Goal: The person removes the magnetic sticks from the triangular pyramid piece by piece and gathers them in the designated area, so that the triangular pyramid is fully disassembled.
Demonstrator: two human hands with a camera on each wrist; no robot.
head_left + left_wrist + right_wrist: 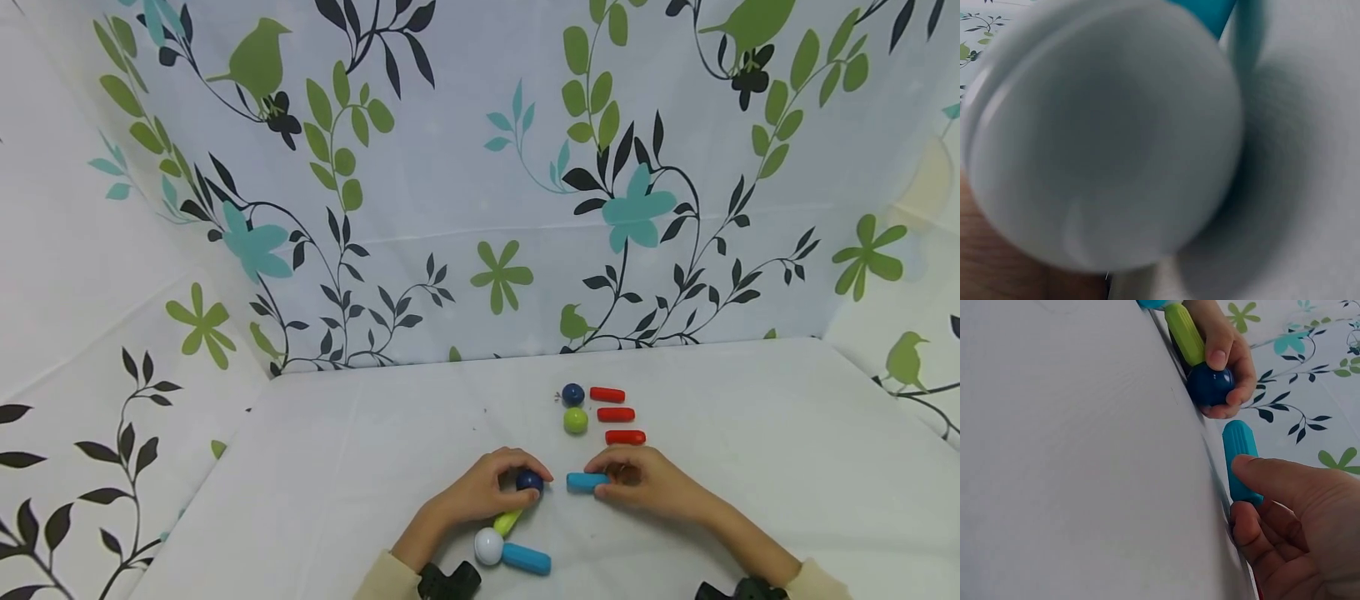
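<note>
My left hand point(491, 486) grips a dark blue ball point(529, 481) between thumb and fingers. A lime green rod point(1185, 334) runs from that ball back toward a white ball point(489, 547), which fills most of the left wrist view. From the white ball a blue rod point(527, 559) extends to the right on the table. My right hand point(651, 481) pinches a second blue rod point(1240, 450) between thumb and fingers, its free end pointing at the dark blue ball with a small gap between them.
Behind the hands on the white table point(360, 450) lie another dark blue ball point(573, 394), a lime green ball point(576, 420) and three red rods point(616, 414). A patterned cloth point(450, 167) hangs at the table's far edge.
</note>
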